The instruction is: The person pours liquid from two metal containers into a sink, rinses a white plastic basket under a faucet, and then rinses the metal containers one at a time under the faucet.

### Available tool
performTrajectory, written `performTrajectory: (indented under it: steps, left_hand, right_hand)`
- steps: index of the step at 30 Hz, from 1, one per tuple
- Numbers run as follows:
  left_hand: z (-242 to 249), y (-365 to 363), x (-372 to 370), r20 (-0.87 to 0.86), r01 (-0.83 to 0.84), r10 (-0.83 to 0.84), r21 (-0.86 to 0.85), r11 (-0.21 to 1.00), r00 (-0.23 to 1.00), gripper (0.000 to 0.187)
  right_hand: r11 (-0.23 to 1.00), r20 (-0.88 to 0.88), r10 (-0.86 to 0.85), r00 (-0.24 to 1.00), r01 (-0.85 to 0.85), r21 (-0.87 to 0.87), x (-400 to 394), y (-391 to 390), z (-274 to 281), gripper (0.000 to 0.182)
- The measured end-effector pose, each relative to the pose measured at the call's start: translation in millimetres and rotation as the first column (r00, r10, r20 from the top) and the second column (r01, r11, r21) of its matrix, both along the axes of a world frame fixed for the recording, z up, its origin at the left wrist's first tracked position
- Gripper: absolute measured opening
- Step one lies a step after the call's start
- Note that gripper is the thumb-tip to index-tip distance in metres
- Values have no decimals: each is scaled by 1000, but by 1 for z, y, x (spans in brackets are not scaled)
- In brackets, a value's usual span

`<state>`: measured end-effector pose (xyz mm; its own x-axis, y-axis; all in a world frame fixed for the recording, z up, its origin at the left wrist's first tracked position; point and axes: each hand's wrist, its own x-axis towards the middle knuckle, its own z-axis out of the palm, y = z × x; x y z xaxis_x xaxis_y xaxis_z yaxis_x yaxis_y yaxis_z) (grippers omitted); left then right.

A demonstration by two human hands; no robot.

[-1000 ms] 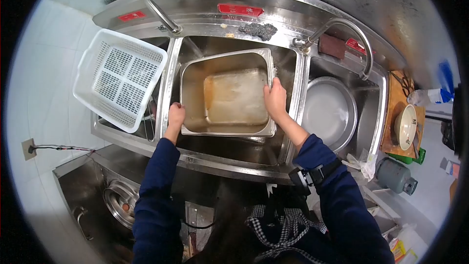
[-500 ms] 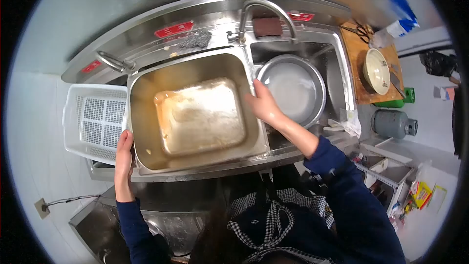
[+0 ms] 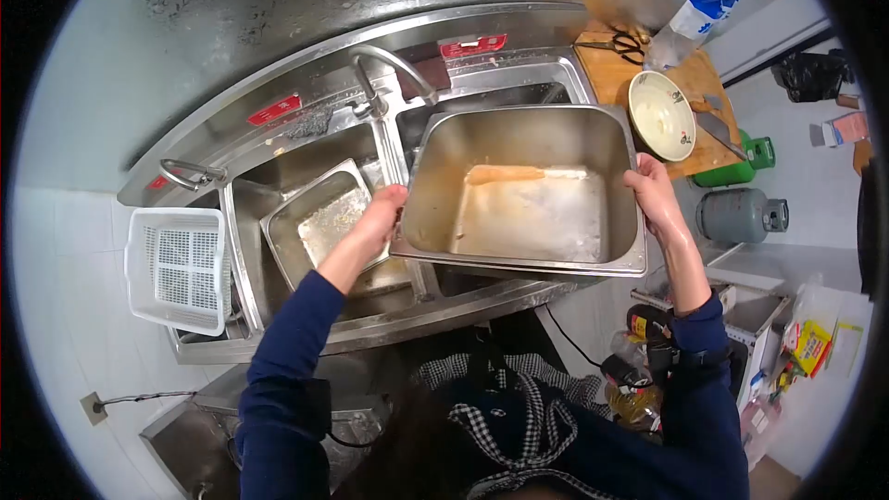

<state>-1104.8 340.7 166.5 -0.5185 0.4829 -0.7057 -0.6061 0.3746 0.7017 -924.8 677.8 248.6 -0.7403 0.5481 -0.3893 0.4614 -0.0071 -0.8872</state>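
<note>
Holding, as I stand watching: one deep steel pan (image 3: 532, 227), brownish patch on its floor, over the right-hand sink basin (image 3: 505, 96). Left hand (image 3: 378, 215): closed on the pan's left end. Right hand (image 3: 656, 194): closed on its right rim. Handling, in my judgement: even grip at both ends, pan level, wrists steady; right corner best kept clear of the bowl (image 3: 661, 116) on the wooden board (image 3: 604, 83).

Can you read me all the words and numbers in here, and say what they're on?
None that I can read for sure.
Red signs: pale marks, too blurred to read.
Bowl: small dark marks, but I can't tell if they're writing.
Yellow packet and blue-and-white package: too small or blurred to read.
</note>
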Motion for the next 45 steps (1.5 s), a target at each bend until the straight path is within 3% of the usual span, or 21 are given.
performTrajectory:
  steps: [6,8,10,12,13,14,15,17,21,23,24,25,28,29,33,36,37,40,44,45]
  left_hand:
    - [-61,57,50,98,-290,279,127,949,955,17]
    - [-94,66,67,-85,-347,355,93,933,931,17]
    - [-103,70,81,-126,-339,355,134,931,926,16]
    - [-110,76,89,-108,-353,354,29,935,929,17]
    - [-114,80,90,-226,-326,303,-72,943,926,19]
    - [-121,84,91,-270,-378,349,-62,924,897,21]
    - [-127,88,95,-308,-426,391,-54,903,867,22]
    - [-134,94,103,-404,-500,446,-32,865,799,25]
    - [-144,98,103,-173,-493,502,91,865,848,25]
    - [-164,109,106,-147,-611,620,101,785,771,22]
    - [-150,110,100,-136,-665,672,103,740,728,21]
    - [-137,109,96,91,-718,713,42,695,695,17]
    - [-101,100,83,326,-784,733,40,620,596,18]
    - [-97,98,79,343,-792,737,34,610,582,16]
    - [-82,90,63,396,-808,739,13,589,545,10]
    - [-80,83,55,428,-786,699,42,617,572,10]
    - [-80,82,52,436,-774,680,61,631,589,11]
    - [-82,80,46,464,-763,654,77,642,597,15]
    - [-59,75,38,483,-850,736,34,526,475,19]
    - [-62,76,37,501,-833,705,61,550,502,16]
  right_hand:
    - [958,-57,127,990,-107,265,-29,50,2,13]
    - [955,-88,191,978,-164,246,-45,55,9,15]
    - [943,-126,231,965,-190,274,-62,51,18,15]
    - [902,-70,302,951,-262,342,-81,55,18,16]
    - [879,-34,333,942,-297,373,-92,56,18,16]
    - [853,5,360,933,-331,403,-106,57,17,16]
    - [786,96,375,922,-372,493,-123,56,18,18]
    - [674,120,415,902,-394,625,-153,42,23,25]
    - [471,247,499,831,-499,727,-204,6,39,43]
    - [460,337,498,799,-573,678,-230,-11,50,47]
    - [457,379,496,781,-606,651,-246,-19,52,49]
    - [422,420,488,765,-629,653,-266,-15,46,44]
    - [346,452,532,716,-671,656,-294,-45,57,39]
    - [354,455,546,703,-686,635,-302,-57,62,29]
    - [299,664,493,563,-826,478,-342,-86,72,41]
    - [289,534,556,637,-750,595,-355,-107,69,9]
    - [292,461,565,684,-688,665,-355,-114,67,7]
    - [162,605,550,576,-784,600,-385,-116,67,8]
    - [49,594,561,577,-739,671,-395,-138,72,13]
    - [6,592,576,564,-727,687,-399,-141,72,15]
